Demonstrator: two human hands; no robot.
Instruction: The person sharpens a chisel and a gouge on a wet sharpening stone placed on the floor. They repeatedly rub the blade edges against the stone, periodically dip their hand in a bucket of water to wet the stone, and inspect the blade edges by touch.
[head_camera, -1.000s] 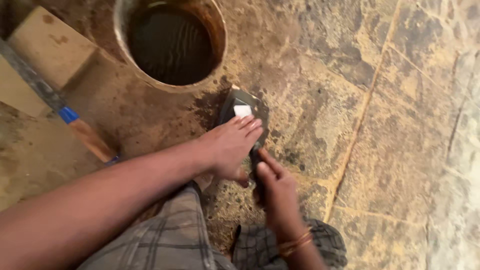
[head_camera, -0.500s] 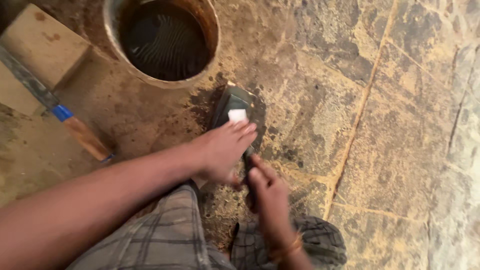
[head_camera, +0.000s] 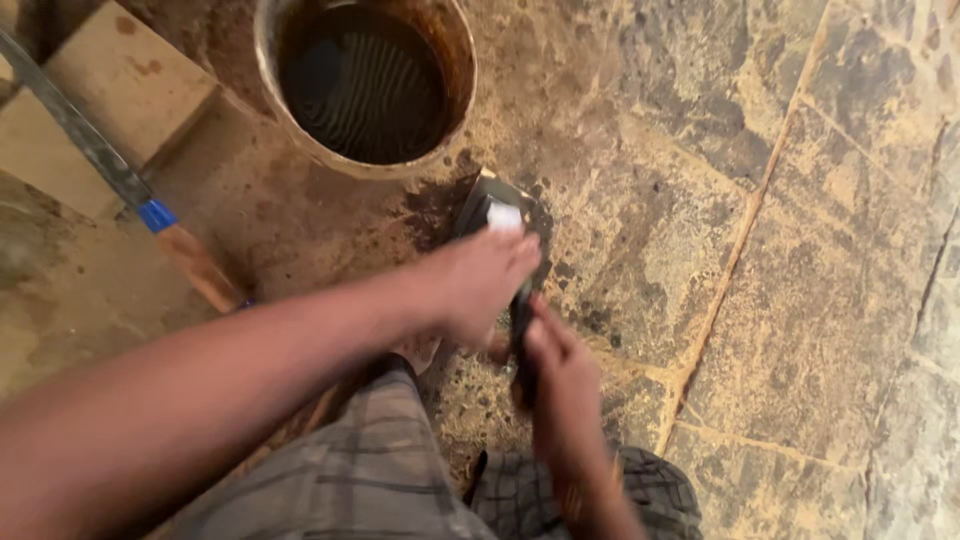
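Under us is a stained stone-tile floor (head_camera: 800, 300), gritty and wet in patches, with a round bucket (head_camera: 365, 85) of dark liquid just ahead and a wood-handled tool with a blue band (head_camera: 160, 225) lying to the left. Our left hand (head_camera: 480, 285) presses a small white block (head_camera: 503, 216) onto a dark flat blade (head_camera: 480, 205) resting on the floor just beside the bucket, fingers curled over the block. Our right hand (head_camera: 560, 375) is closed around the blade's dark handle (head_camera: 522, 330). We judge that the wet surface could let the block skid, carrying our fingertips onto the blade's edge, or the blade could slip from under the pressure toward the bucket.
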